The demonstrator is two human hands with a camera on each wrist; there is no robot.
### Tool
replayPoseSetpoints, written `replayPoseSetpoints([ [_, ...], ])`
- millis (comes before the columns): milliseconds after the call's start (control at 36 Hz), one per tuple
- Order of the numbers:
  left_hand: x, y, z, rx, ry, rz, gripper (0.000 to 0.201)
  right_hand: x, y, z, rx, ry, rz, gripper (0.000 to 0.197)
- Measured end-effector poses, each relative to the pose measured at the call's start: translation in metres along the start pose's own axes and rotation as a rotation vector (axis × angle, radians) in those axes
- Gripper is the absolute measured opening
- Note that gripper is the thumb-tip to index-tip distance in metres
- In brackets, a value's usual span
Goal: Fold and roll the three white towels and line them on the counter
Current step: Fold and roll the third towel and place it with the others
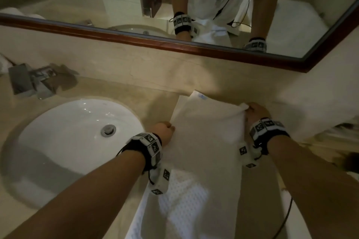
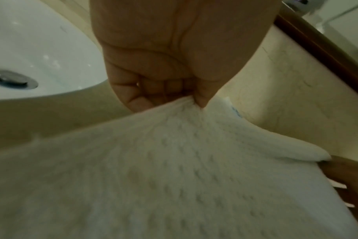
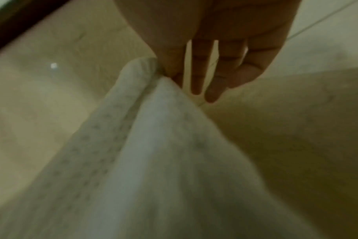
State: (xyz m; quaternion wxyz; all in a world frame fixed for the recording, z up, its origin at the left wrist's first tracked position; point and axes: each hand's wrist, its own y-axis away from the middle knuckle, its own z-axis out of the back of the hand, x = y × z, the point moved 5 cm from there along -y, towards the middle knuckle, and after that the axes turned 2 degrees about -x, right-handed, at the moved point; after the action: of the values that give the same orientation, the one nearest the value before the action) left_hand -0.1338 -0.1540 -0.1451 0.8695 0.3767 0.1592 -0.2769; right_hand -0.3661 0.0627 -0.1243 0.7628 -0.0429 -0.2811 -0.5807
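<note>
White towel (image 1: 206, 132), dimpled weave with a small blue tag at its far edge, spread on the beige counter (image 1: 159, 91) just right of the sink (image 1: 64, 141) and trailing over the near edge — left hand (image 1: 163, 129) fisted on its left edge, right hand (image 1: 256, 112) pinching its right corner, other fingers (image 3: 213, 90) straight.

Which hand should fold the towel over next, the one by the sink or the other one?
Probably the right hand. It pinches the white dotted towel's far edge beside bare beige counter. The left hand grips the edge nearest the white oval sink, so it could anchor.
</note>
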Motion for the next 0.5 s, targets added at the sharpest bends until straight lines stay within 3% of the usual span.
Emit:
replayPoseSetpoints([
  [83,0.006,-0.002,0.002,0.002,0.050,0.025,0.043,0.007,0.004,0.018,0.016,-0.095,0.052,0.031],
  [194,0.008,-0.002,0.004,0.016,0.115,0.029,0.042,0.013,-0.014,0.031,0.046,-0.233,-0.063,0.026],
  [333,0.006,-0.002,0.006,0.022,0.022,0.015,0.040,0.016,-0.017,0.034,0.008,-0.144,-0.061,0.031],
  [500,0.004,0.001,0.009,0.018,-0.081,0.004,0.038,-0.001,-0.009,0.029,0.003,0.081,-0.057,0.020],
])
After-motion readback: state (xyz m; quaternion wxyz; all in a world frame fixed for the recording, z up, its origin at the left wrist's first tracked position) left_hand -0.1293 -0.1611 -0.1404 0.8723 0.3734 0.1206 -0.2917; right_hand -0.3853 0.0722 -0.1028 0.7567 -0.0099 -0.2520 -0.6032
